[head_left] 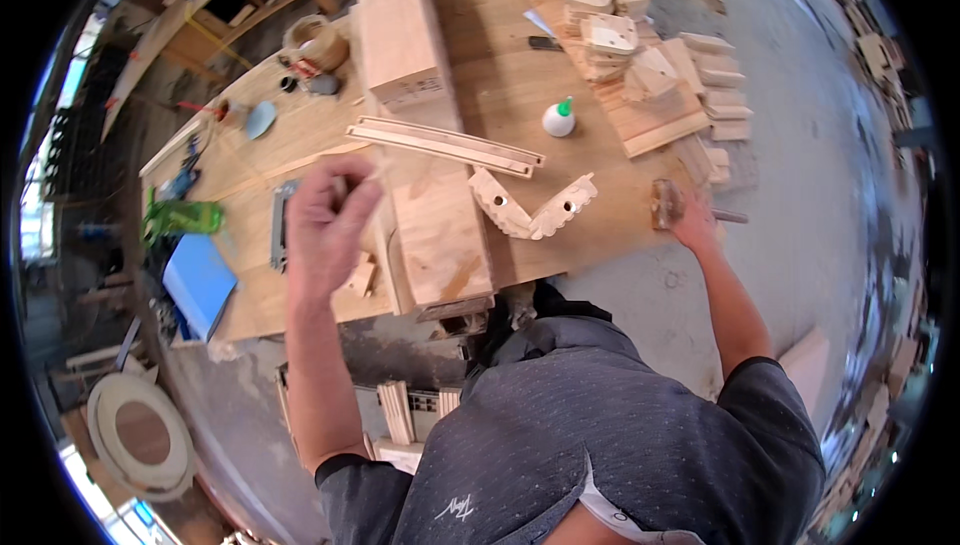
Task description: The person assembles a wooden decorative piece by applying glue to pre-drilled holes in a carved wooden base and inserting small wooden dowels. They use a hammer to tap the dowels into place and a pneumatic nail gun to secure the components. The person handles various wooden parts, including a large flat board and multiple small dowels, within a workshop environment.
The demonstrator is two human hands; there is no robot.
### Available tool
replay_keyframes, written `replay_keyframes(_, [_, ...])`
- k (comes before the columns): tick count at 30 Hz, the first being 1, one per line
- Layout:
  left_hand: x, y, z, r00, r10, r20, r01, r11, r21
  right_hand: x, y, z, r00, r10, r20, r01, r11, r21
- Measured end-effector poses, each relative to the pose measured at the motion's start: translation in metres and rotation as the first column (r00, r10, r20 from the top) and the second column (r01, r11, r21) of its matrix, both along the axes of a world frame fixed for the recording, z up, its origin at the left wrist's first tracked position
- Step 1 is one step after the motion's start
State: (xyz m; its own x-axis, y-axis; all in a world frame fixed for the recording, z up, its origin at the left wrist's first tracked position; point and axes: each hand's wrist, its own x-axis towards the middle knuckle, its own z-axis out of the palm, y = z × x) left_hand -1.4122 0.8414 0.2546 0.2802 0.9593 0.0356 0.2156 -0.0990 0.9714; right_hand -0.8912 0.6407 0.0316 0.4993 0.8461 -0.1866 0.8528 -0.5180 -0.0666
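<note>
My left hand is raised over the left part of the workbench, fingers curled and thumb drawn in. Whatever it may hold is hidden. At the bench's right edge, my right hand is closed round a wooden mallet, its handle sticking out to the right. Between my hands lie two scalloped wooden pieces, each with a dark hole, meeting in a V. Long grooved wooden strips rest just beyond them, across a thick board. A white glue bottle with a green tip stands farther back.
Stacks of shaped wooden blocks fill the far right corner. A large wooden beam lies at the back. Leftward are a green bottle, a blue box, a stapler-like metal tool and a tape roll.
</note>
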Motion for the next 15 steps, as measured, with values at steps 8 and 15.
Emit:
replay_keyframes(8, [0.075,-0.039,0.032,0.897,-0.166,-0.410,0.261,0.947,0.186,0.050,-0.023,-0.040,0.992,0.126,0.016,-0.124,0.989,-0.078])
replay_keyframes(15, [0.090,-0.038,0.041,0.816,-0.223,-0.534,0.347,0.927,0.143,0.035,-0.055,-0.060,0.994,0.102,0.030,-0.104,0.989,0.102])
